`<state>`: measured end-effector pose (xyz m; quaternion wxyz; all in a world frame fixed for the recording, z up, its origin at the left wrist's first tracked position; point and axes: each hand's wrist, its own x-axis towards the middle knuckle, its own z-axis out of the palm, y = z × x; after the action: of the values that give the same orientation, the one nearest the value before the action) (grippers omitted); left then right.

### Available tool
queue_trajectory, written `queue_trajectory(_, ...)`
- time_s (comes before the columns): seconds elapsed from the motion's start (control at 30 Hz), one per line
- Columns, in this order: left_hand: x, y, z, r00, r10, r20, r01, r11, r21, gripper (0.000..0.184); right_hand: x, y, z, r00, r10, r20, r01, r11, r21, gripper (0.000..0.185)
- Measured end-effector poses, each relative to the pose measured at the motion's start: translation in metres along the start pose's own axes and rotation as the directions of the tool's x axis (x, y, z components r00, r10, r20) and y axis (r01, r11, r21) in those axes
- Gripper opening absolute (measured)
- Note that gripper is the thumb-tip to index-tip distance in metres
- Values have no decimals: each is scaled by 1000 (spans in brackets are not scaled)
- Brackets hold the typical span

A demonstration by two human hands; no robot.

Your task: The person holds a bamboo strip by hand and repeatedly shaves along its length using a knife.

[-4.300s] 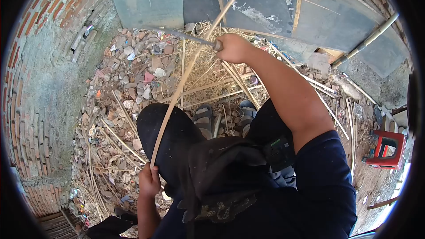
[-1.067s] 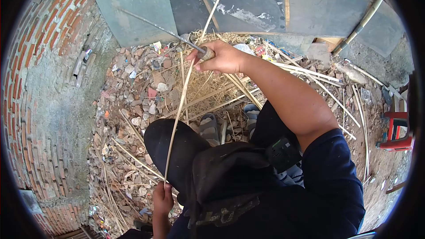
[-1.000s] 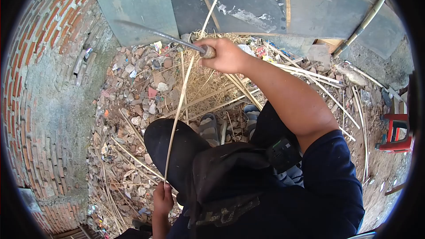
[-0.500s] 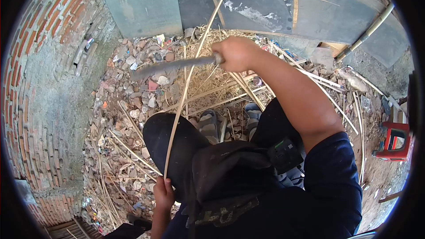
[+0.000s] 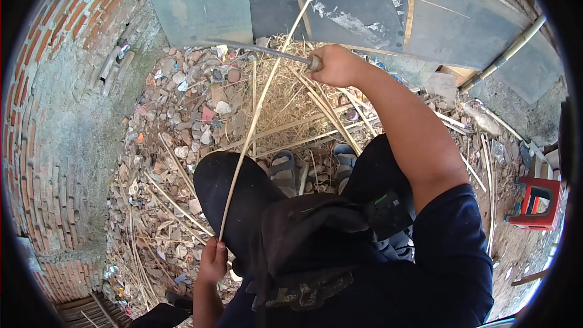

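Observation:
My left hand [image 5: 212,261] pinches the near end of a long, pale bamboo strip [image 5: 251,130]. From there the strip slants up across my left knee, its far end in front of the dark panels. My right hand [image 5: 337,65] is closed around the short handle of a machete [image 5: 262,48]. Its long grey blade points left and crosses the strip's upper part in view; whether the two touch I cannot tell. Below the blade lies a pile of straw-like shavings [image 5: 285,100], with more split strips [image 5: 331,112] across it.
Rubble [image 5: 182,109] and litter cover the ground around my sandals [image 5: 283,170]. A brick wall [image 5: 67,121] rises on the left, sheet panels [image 5: 340,9] at the front. At right stand a red plastic stool [image 5: 537,203] and a leaning pole [image 5: 504,54].
The machete blade, blurred and lower before, has swung up and now tilts upward to the left. My right hand has shifted slightly right; my left hand still holds the strip.

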<state>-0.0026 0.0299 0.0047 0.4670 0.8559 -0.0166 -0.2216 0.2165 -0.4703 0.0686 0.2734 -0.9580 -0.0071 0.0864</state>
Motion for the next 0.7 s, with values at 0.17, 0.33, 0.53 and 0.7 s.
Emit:
queue_trajectory(0.17,-3,-7,-2,997,-62,55,65,997,-44,37,-17,-23,24,982,-139,131,157,978,-138,23)
queue_trajectory(0.33,8,-38,-12,985,-137,106,158,962,-221,37,6,-10,16,986,-84,147,102,988,-118,23)
queue_trajectory(0.53,2,-11,-14,996,-85,21,85,996,1,47,0,-21,17,989,-135,66,143,979,-145,23)
queue_trajectory(0.7,-4,6,16,972,87,-218,3,924,383,38,-21,-39,11,981,-187,55,195,933,-303,20)
